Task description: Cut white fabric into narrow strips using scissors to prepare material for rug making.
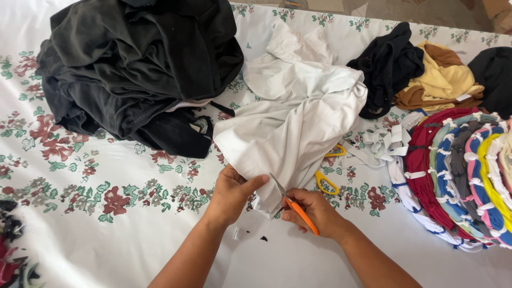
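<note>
A white garment lies crumpled near the middle of a table covered with a flowered cloth, its lower corner drawn toward the near edge, where both of a person's hands work on it. The left hand pinches that corner between thumb and fingers, holding the fabric taut. The right hand is closed around small orange-handled snips, whose narrow blades point up and left and meet the white fabric just beside the left thumb; whether the blades are parted or closed cannot be told.

Just beyond the right hand, a pair of yellow-handled scissors lies on the cloth, partly tucked under the garment's right edge. A few small scraps, white and dark, sit on the cloth between the two forearms.

Toward the far left corner a large heap of black and dark grey clothing is piled, touching the white garment's left side. At the far right, a black garment lies against mustard and brown clothing, with another dark piece at the right edge. Below these, along the right edge, a fanned stack of knotted fabric bundles in red, green, grey, pink, blue, yellow and white curves toward the near side, with loose white strips lying between it and the white garment. Dark and red offcuts show at the near left edge.
</note>
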